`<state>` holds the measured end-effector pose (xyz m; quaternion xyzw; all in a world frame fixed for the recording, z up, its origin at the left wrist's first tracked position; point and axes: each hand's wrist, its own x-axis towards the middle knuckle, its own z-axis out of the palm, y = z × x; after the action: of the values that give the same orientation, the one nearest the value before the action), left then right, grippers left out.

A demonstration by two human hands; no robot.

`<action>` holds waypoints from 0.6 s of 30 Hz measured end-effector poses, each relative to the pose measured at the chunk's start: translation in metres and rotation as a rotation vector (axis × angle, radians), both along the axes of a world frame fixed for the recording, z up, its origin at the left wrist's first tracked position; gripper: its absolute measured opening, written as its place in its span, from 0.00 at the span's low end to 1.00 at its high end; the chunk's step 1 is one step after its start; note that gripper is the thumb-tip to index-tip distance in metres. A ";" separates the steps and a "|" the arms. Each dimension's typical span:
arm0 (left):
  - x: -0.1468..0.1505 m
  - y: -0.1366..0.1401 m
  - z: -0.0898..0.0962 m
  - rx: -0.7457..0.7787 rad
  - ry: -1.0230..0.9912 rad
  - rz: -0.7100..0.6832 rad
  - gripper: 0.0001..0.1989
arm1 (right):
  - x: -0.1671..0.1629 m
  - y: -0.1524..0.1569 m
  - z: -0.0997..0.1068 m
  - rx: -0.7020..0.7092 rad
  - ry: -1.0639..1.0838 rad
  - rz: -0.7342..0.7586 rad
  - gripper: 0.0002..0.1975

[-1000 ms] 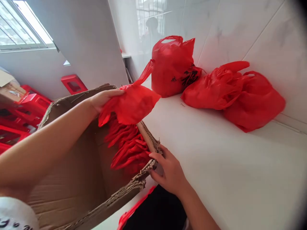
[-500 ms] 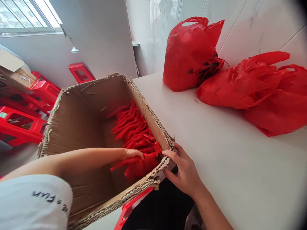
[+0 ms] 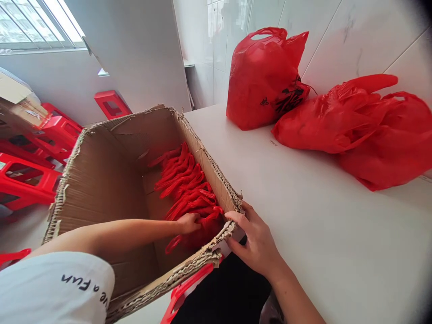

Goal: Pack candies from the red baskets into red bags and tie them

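Observation:
A deep cardboard box (image 3: 108, 180) with ragged cut edges stands in front of me. Along its right inner wall lies a row of folded red plastic bags (image 3: 184, 175). My left hand (image 3: 189, 223) reaches down into the box, its fingers curled on the red bag at the near end of the row; the fingertips are partly hidden in the plastic. At the box's near right corner, my right hand (image 3: 253, 236) grips the rim, thumb and fingers on either side of the cardboard.
Full red plastic bags (image 3: 263, 85) stand and slump on the white table (image 3: 303, 216) against the tiled wall. Red plastic stools (image 3: 30, 180) and another cardboard box (image 3: 16, 96) are at the left. A barred window (image 3: 37, 24) is at the upper left.
My left hand has shifted slightly left and down, and the near red bag now sits more bunched under it. My right hand stays on the box corner. The view has shifted slightly.

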<state>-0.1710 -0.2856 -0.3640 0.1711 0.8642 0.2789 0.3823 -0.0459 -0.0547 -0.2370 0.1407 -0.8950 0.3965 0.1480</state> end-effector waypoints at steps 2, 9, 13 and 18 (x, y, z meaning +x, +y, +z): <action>-0.003 -0.005 0.006 -0.078 0.157 -0.107 0.14 | 0.000 0.000 0.000 -0.007 0.010 0.001 0.21; -0.001 0.012 0.004 -0.271 0.382 -0.331 0.19 | 0.000 -0.002 0.002 -0.002 -0.002 -0.009 0.22; -0.006 0.025 -0.003 -0.318 0.397 -0.401 0.17 | 0.000 -0.001 0.002 -0.002 0.001 -0.008 0.22; -0.012 0.024 0.009 -0.294 0.414 -0.421 0.14 | 0.001 -0.001 0.001 0.011 -0.005 -0.017 0.22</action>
<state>-0.1830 -0.2613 -0.3554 0.3421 0.9001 0.0255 0.2685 -0.0452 -0.0557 -0.2364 0.1327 -0.8988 0.3906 0.1483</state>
